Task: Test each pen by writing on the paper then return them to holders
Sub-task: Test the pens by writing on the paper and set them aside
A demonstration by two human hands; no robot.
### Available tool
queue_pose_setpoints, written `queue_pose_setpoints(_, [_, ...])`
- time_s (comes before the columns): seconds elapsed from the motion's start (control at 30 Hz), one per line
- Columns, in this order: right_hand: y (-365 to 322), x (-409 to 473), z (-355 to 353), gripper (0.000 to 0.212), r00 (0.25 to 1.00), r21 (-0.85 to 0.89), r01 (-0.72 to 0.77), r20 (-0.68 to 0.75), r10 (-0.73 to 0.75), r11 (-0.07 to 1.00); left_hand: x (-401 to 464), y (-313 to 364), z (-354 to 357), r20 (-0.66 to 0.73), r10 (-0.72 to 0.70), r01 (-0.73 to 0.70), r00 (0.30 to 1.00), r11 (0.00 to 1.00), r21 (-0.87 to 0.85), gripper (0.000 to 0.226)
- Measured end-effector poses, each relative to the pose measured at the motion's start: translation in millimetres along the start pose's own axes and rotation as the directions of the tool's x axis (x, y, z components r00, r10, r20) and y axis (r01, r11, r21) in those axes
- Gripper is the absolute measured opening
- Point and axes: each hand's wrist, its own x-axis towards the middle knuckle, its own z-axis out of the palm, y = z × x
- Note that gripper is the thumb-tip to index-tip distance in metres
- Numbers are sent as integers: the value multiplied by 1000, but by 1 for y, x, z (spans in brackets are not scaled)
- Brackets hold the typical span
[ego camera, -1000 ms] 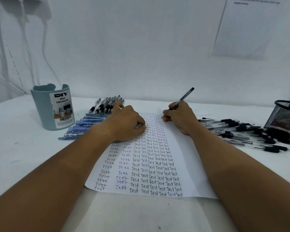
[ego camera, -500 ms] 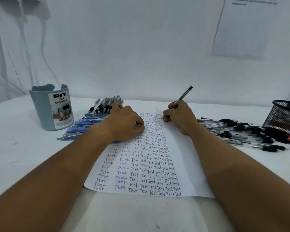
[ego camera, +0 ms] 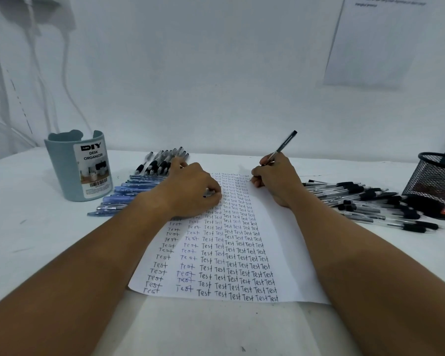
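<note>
A white sheet of paper (ego camera: 288, 242) lies in front of me, filled with columns of the word "Test". My right hand (ego camera: 278, 181) grips a black pen (ego camera: 284, 145) with its tip down on the paper's top right part. My left hand (ego camera: 190, 191) rests on the paper's upper left with fingers curled round a small grey object, likely a pen cap (ego camera: 209, 193). Blue pens (ego camera: 123, 195) and black-grip pens (ego camera: 162, 160) lie in rows to the left. A pile of black-capped pens (ego camera: 375, 201) lies to the right.
A grey-blue desk organizer (ego camera: 79, 167) stands at the left. A black mesh holder (ego camera: 437, 181) stands at the far right edge. A white wall rises behind the table, with a paper notice (ego camera: 375, 42) at upper right.
The hands have barely moved; the right hand keeps the pen tip at the top of the paper. The camera view has shifted slightly.
</note>
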Motion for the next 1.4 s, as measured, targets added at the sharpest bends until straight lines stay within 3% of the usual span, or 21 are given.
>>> queue_pose_setpoints(0.13, [1,1,-1,27,1000,57,-2,-14,3,998,0,1,-1,13,-4,4,1000,1000,11,28])
queue_pose_setpoints(0.5, [0,1,1,22,1000,-72,24,-4,-25,997,-1,3,-4,40,-26,26,999,1000,18,26])
queue_pose_setpoints(0.67, [2,2,0,24,1000,-3,-1,-21,1,1000,-1,3,-3,43,-22,22,999,1000,15,27])
queue_pose_setpoints(0.8, [0,-1,1,21,1000,-95,25,-16,-27,995,-1,2,-3,43,-21,21,999,1000,20,27])
queue_pose_setpoints(0.97, [0,1,-4,23,998,141,-6,-62,15,990,-2,3,-4,30,-11,10,999,999,35,29])
queue_pose_setpoints(1.1, [-2,2,-4,4,995,188,7,-102,13,982,-2,4,-3,31,-13,12,999,999,44,30])
queue_pose_setpoints(1.3, [-8,1,-4,2,986,238,55,-168,-14,970,-2,4,-4,34,-13,12,999,999,38,31])
queue_pose_setpoints(1.4, [-9,-1,-6,23,982,229,70,-189,-26,971,0,4,-5,34,-27,27,999,1000,16,30])
